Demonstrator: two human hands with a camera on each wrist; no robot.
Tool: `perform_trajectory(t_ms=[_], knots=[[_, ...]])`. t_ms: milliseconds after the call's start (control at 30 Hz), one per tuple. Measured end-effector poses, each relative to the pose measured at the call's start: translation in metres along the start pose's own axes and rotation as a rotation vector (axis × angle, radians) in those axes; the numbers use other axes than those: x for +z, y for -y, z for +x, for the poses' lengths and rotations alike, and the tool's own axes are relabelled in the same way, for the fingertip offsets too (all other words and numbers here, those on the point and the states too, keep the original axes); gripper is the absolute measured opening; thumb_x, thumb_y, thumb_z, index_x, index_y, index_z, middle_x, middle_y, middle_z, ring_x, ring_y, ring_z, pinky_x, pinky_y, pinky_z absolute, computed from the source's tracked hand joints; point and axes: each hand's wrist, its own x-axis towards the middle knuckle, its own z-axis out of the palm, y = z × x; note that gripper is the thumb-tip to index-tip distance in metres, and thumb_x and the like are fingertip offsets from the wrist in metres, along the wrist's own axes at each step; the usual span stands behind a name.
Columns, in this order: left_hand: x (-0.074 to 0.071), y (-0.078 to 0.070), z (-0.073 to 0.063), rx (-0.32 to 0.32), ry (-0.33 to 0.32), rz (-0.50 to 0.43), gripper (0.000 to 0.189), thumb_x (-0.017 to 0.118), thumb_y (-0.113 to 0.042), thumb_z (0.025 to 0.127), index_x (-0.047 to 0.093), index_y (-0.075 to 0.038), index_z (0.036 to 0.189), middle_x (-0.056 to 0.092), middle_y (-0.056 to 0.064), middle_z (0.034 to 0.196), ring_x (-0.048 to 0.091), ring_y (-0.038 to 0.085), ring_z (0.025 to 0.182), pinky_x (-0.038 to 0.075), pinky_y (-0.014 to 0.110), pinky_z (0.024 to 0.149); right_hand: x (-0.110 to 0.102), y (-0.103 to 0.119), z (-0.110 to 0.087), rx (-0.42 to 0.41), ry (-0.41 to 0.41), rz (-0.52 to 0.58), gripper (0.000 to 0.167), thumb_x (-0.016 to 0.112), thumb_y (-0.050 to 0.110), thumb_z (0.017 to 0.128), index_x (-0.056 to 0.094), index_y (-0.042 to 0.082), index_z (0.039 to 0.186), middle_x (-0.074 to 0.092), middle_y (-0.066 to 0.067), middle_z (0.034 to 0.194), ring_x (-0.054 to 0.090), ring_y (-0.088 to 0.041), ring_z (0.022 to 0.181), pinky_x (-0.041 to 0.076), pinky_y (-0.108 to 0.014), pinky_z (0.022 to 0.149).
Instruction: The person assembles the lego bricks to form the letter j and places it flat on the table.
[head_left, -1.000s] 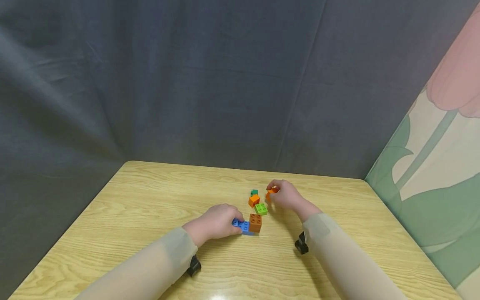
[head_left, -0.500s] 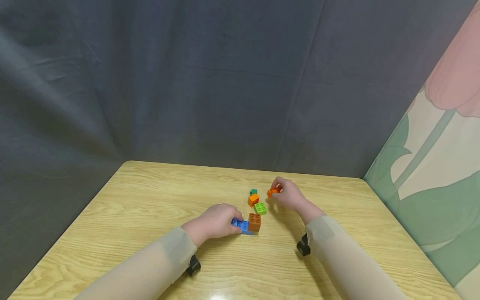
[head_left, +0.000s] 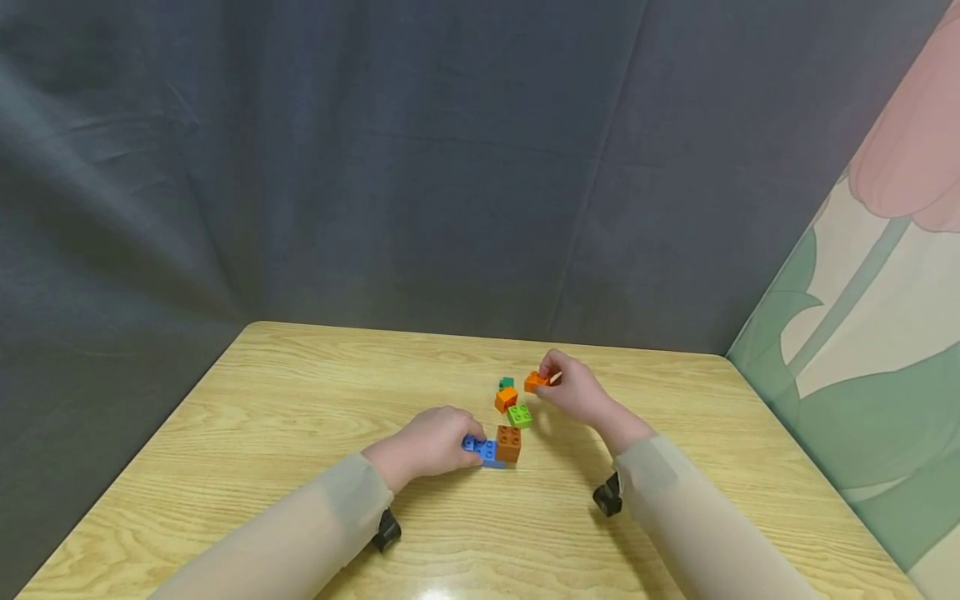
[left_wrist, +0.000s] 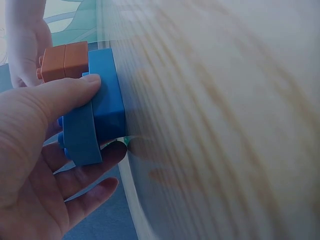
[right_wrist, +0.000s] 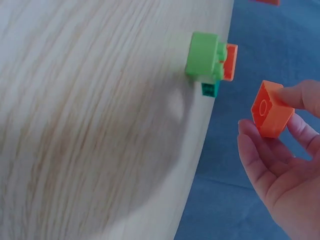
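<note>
At tbl [head_left: 337, 367], L hand [head_left: 435, 442] grips blue bricks [head_left: 489, 452], R hand [head_left: 579, 393] orange brick [right_wrist: 275, 119]

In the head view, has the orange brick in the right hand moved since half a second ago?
Yes: the held orange brick has shifted to the left, judged against the resting lime-green brick.

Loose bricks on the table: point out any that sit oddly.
The loose orange brick on the table looks tipped over: a smooth face is uppermost, whereas the lime-green brick has its studs up. The dark green brick is too small to judge. No damage shows.
</note>
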Motion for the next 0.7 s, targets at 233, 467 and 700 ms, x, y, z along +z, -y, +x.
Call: perform_trajectory(t_ms=[233, 467, 700], knots=[[-0.001, 0.000, -0.001, 0.004, 0.004, -0.010, 0.027, 0.077, -0.031, 0.087, 0.076, -0.018, 0.111, 0.069, -0.008, 0.111, 0.061, 0.008, 0.096, 0.049, 0.033, 0.086, -0.001, 0.015, -0.007, -0.005, 0.025, 0.003, 0.021, 0.073, 0.002, 0.087, 0.052, 0.005, 0.092, 0.057, -0.008, 0.092, 0.058, -0.026, 0.085, 0.049, -0.037, 0.071], [-0.002, 0.000, 0.000, 0.004, 0.012, -0.016, 0.026, 0.077, -0.031, 0.088, 0.077, -0.017, 0.110, 0.069, -0.009, 0.108, 0.059, 0.005, 0.089, 0.049, 0.032, 0.084, 0.001, 0.027, -0.012, -0.036, 0.067, 0.031, 0.022, 0.075, 0.001, 0.086, 0.054, 0.006, 0.091, 0.059, -0.006, 0.091, 0.059, -0.023, 0.088, 0.051, -0.036, 0.077], [0.000, 0.001, 0.000, 0.003, 0.005, -0.025, 0.026, 0.077, -0.030, 0.087, 0.077, -0.017, 0.109, 0.069, -0.009, 0.107, 0.058, 0.005, 0.088, 0.049, 0.032, 0.083, 0.002, 0.045, -0.024, -0.123, 0.163, 0.051, 0.022, 0.076, 0.001, 0.085, 0.059, 0.006, 0.097, 0.062, -0.003, 0.095, 0.061, -0.020, 0.088, 0.053, -0.034, 0.076]])
